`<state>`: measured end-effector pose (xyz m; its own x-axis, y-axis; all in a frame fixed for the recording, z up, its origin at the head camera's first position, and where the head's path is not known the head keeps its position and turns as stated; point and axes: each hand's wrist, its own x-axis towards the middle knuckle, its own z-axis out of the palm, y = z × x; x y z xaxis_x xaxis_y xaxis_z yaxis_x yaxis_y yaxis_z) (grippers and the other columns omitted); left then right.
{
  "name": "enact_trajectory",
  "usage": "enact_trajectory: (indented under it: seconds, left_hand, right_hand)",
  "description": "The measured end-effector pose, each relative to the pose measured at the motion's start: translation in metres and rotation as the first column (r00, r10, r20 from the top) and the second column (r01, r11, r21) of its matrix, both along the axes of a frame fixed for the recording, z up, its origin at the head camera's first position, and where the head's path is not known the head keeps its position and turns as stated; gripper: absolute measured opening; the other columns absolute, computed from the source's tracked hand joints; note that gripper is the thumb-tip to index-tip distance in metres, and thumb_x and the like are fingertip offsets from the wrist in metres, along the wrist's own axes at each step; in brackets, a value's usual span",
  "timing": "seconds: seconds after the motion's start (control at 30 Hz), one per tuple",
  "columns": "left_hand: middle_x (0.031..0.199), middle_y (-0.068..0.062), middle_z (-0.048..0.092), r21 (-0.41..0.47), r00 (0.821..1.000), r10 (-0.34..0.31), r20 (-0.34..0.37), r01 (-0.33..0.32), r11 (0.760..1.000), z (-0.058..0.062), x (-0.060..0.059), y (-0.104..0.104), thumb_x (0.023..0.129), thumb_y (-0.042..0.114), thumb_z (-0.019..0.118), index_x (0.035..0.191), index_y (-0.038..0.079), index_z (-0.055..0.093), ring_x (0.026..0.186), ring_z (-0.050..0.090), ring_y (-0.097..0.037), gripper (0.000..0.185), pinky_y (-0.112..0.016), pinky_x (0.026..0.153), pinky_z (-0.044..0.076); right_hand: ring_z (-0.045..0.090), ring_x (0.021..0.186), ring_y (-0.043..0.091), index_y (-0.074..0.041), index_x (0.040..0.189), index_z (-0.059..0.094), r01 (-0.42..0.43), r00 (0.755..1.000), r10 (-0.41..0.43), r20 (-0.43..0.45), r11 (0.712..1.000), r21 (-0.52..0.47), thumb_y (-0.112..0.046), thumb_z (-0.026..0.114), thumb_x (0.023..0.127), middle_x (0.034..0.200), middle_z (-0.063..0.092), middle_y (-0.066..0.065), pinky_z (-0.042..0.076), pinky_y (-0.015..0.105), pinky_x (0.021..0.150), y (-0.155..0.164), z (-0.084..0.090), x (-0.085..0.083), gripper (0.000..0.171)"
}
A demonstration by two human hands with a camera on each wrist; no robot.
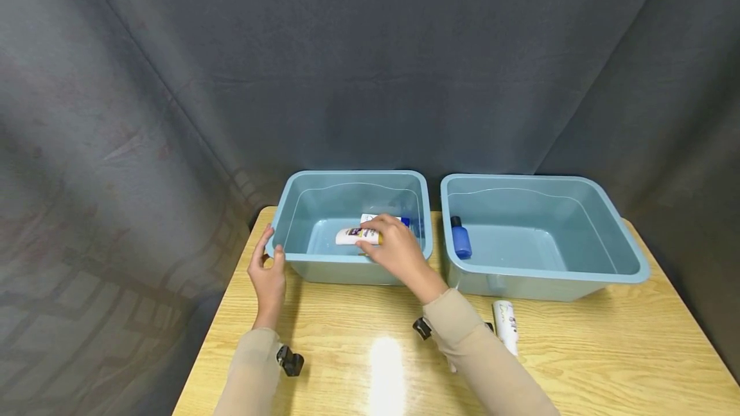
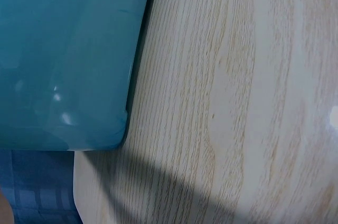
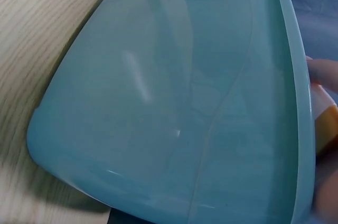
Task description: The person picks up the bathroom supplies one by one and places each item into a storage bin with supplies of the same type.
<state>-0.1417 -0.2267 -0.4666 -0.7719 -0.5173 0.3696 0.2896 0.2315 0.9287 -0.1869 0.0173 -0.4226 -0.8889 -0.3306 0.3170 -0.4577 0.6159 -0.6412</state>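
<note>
My right hand [image 1: 399,246] grips a white bottle [image 1: 349,236] with a purple label by its yellow-orange end, just inside the front rim of the left bin [image 1: 332,269]. In the right wrist view, the bottle's orange part [image 3: 326,129] shows past the rim, between blurred fingers. Behind the hand, a white container with a blue end [image 1: 405,221] lies in the same bin, partly covered. At that bin's front left corner, my left hand [image 1: 269,278] touches the rim with thumb and fingers spread. The left wrist view shows mostly the bin's outer wall [image 2: 63,65].
A second blue bin [image 1: 555,275] stands to the right, with a blue dark-capped bottle [image 1: 461,241] leaning at its left wall. On the wooden table [image 1: 335,339], another white bottle [image 1: 505,326] lies in front of it, beside my right sleeve. Grey curtains [image 1: 370,69] hang behind.
</note>
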Motion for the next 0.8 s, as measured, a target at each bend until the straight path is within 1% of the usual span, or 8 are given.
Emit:
enact_trajectory:
  seconds: [0.07,0.13,0.3,0.57,0.63,0.8]
  left_hand:
    - [0.143,-0.018,0.052,0.002,1.000,-0.002,-0.001,0.002,1.000,0.000,0.000,0.000,0.093,-0.005,0.055,0.133,-0.006,0.058,0.136,0.043,-0.030,0.041,-0.027,0.088,0.034]
    - [0.144,-0.018,0.052,0.005,1.000,-0.008,0.001,0.008,1.000,0.000,0.000,0.000,0.093,-0.005,0.054,0.134,-0.006,0.058,0.136,0.043,-0.031,0.041,-0.032,0.090,0.034]
    - [0.144,-0.015,0.052,0.014,1.000,-0.018,0.012,0.018,1.000,0.000,-0.001,0.001,0.093,-0.004,0.054,0.134,-0.005,0.058,0.136,0.042,-0.030,0.041,-0.043,0.093,0.033]
    - [0.144,-0.016,0.052,0.004,1.000,-0.012,0.001,0.012,1.000,-0.003,-0.001,0.000,0.093,-0.004,0.054,0.134,-0.004,0.058,0.137,0.043,-0.029,0.041,-0.035,0.091,0.034]
    - [0.144,-0.016,0.052,0.000,1.000,-0.012,-0.004,0.012,1.000,-0.003,-0.001,0.000,0.093,-0.004,0.054,0.134,-0.004,0.058,0.136,0.043,-0.026,0.041,-0.035,0.091,0.034]
    - [0.144,-0.018,0.052,-0.008,1.000,-0.018,-0.022,0.018,1.000,-0.004,0.001,0.001,0.094,-0.005,0.054,0.134,-0.006,0.057,0.134,0.045,-0.019,0.040,-0.032,0.090,0.033]
  right_hand:
    - [0.061,0.091,0.021,-0.009,0.116,0.074,-0.002,1.000,0.002,0.013,1.000,0.007,-0.026,0.082,0.083,0.112,0.068,0.005,0.050,0.037,0.077,0.000,0.000,-0.002,0.037]
    - [0.060,0.088,0.020,-0.008,0.115,0.074,-0.005,1.000,0.005,0.024,1.000,0.006,-0.025,0.081,0.083,0.111,0.068,0.006,0.050,0.036,0.073,0.000,-0.001,-0.004,0.037]
    - [0.059,0.084,0.019,-0.006,0.115,0.073,-0.006,0.999,0.005,0.040,1.000,0.014,-0.024,0.082,0.083,0.109,0.068,0.008,0.049,0.034,0.070,0.000,-0.001,-0.007,0.038]
    - [0.055,0.074,0.014,-0.012,0.114,0.075,-0.014,0.997,0.004,0.081,0.992,0.128,-0.029,0.081,0.083,0.106,0.068,0.003,0.047,0.031,0.064,-0.004,0.001,-0.014,0.036]
    - [0.055,0.072,0.014,-0.012,0.113,0.075,-0.018,0.996,0.006,0.089,0.991,0.134,-0.029,0.081,0.083,0.106,0.069,0.003,0.047,0.031,0.063,-0.005,0.001,-0.016,0.035]
    - [0.055,0.071,0.014,-0.010,0.112,0.075,-0.026,0.993,0.013,0.118,0.994,0.109,-0.025,0.082,0.083,0.105,0.068,0.003,0.046,0.030,0.062,-0.005,0.000,-0.018,0.034]
